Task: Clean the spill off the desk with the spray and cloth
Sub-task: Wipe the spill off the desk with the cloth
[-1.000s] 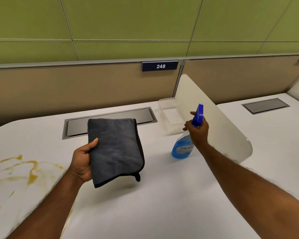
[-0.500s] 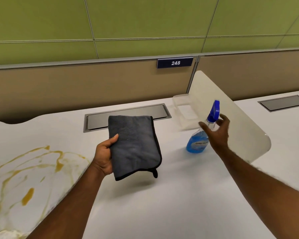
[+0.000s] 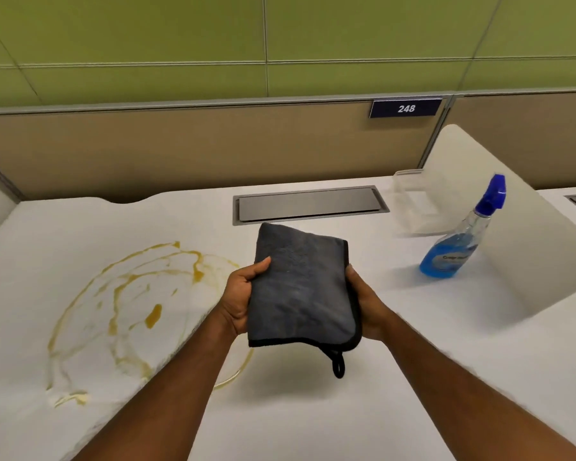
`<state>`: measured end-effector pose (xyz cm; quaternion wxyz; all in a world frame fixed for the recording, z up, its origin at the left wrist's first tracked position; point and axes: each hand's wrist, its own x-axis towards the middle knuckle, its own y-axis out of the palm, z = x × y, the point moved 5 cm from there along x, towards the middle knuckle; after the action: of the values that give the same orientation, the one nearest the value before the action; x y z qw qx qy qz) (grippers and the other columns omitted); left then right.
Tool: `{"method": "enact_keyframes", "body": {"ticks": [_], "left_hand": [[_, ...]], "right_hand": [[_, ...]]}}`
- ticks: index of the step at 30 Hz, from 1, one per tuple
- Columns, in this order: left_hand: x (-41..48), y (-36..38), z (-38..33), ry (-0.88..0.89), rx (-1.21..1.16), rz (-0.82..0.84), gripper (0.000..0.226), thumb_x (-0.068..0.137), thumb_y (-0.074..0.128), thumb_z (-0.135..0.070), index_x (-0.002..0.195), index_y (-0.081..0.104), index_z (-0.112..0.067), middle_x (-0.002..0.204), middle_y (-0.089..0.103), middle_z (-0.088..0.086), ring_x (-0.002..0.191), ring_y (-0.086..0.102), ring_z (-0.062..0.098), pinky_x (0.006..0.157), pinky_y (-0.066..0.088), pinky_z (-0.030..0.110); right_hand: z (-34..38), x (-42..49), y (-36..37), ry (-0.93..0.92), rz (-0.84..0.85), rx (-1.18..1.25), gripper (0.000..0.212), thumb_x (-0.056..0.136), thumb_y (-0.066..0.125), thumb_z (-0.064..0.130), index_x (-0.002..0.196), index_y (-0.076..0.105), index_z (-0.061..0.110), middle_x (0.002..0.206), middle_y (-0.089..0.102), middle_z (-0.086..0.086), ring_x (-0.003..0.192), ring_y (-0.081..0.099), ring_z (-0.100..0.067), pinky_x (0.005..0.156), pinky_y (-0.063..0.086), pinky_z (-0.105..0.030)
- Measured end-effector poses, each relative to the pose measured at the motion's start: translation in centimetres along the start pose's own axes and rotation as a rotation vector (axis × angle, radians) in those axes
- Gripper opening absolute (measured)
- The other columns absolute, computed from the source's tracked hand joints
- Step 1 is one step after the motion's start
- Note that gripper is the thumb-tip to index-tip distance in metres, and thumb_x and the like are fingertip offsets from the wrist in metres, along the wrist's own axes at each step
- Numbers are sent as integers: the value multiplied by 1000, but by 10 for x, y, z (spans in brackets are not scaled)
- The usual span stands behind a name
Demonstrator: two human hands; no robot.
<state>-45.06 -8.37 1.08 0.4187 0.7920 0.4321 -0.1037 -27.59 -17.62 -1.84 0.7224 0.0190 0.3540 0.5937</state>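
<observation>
Both hands are up over the white desk (image 3: 313,410) with the grey cloth (image 3: 301,287) stretched between them. The left hand (image 3: 240,297) has its thumb pressed over the cloth's left edge and the rest of its fingers tucked behind, so it is clamped on the fabric. The right hand (image 3: 363,304) cups the opposite edge; most of its fingers are hidden behind the cloth, but the thumb side lies against the hem and it plainly has hold of it. The cloth is folded into a thick pad, held clear of the desk, with a small black loop (image 3: 338,364) dangling from its lower corner. Down to the left, on the desk top, lies the spill (image 3: 137,304), a wide ring of yellow-brown streaks with a thicker blob near its middle; part of it runs under the left forearm. The spray (image 3: 459,241), a clear bottle of blue liquid with a blue trigger head, stands by itself well to the right, close against a white divider (image 3: 519,234). Behind the cloth, a grey hatch (image 3: 310,204) is set flush into the desk, and a clear tray (image 3: 413,204) sits next to the divider. A plate (image 3: 406,108) on the back panel reads 248.
</observation>
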Motion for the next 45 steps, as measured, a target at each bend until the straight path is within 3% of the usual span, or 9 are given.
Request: {"method": "enact_keyframes", "body": {"ticks": [4, 6, 12, 19, 25, 30, 34, 39, 45], "left_hand": [[-22, -41, 5, -9, 6, -23, 40, 81, 62, -30, 107, 69, 0, 101, 72, 19, 84, 71, 35, 76, 58, 43], [-30, -60, 5, -18, 30, -44, 36, 85, 59, -31, 102, 72, -3, 100, 73, 18, 84, 72, 33, 74, 59, 40], [-41, -94, -1, 32, 171, -64, 52, 94, 46, -50, 130, 59, -15, 130, 64, 8, 121, 59, 27, 98, 48, 41], [-71, -161, -26, 248, 340, -370, 55, 94, 47, -51, 132, 52, -12, 128, 63, 12, 111, 65, 27, 95, 52, 45], [-113, -235, -60, 423, 241, -585, 40, 97, 43, -50, 111, 60, -18, 113, 68, 10, 105, 66, 27, 85, 52, 40], [-126, -290, -87, 425, 263, -664, 48, 97, 39, -53, 119, 57, -15, 116, 65, 10, 106, 63, 27, 88, 49, 41], [-127, -320, -106, 370, 370, -616, 50, 97, 37, -54, 121, 57, -15, 115, 65, 9, 105, 62, 27, 90, 46, 42], [-128, -363, -138, 342, 662, -482, 43, 98, 40, -49, 116, 60, -16, 116, 64, 10, 104, 60, 27, 88, 42, 41], [-142, -431, -161, 434, 1135, -513, 39, 91, 51, -56, 109, 67, -24, 119, 66, 6, 113, 59, 28, 99, 41, 39]], "right_hand": [[-31, 5, 35, 97, 63, 35, 83, 47, 94, 44, 117, 69, 7, 117, 69, -19, 100, 69, -32, 80, 59, -40], [-41, 6, 46, 116, 53, 40, 78, 54, 92, 29, 123, 64, 4, 118, 69, -19, 100, 69, -33, 81, 58, -41], [-37, 11, 58, 80, 2, -37, 49, 75, 75, 19, 120, 65, 4, 120, 68, -19, 107, 67, -35, 85, 56, -42], [0, 26, 71, -127, -110, -263, 37, 80, 71, 13, 116, 64, 7, 107, 72, -14, 103, 67, -34, 72, 58, -37], [22, 30, 86, -472, -397, -751, 31, 79, 75, 5, 107, 61, 6, 97, 67, -10, 87, 64, -29, 77, 54, -39], [-6, 46, 142, -586, -438, -1330, 16, 82, 66, 24, 91, 56, 14, 84, 63, -2, 71, 58, -24, 61, 46, -35], [-80, 61, 173, -431, -271, -1465, 34, 85, 55, 4, 118, 61, 10, 117, 65, -11, 109, 60, -31, 93, 45, -36], [-157, 50, 169, -298, -346, -1403, 55, 87, 47, -4, 139, 49, 14, 148, 47, -6, 137, 42, -25, 118, 26, -36], [-190, 27, 161, -305, -313, -1550, 58, 81, 52, 3, 136, 51, 21, 157, 32, 3, 148, 22, -17, 121, 3, -34]]}}
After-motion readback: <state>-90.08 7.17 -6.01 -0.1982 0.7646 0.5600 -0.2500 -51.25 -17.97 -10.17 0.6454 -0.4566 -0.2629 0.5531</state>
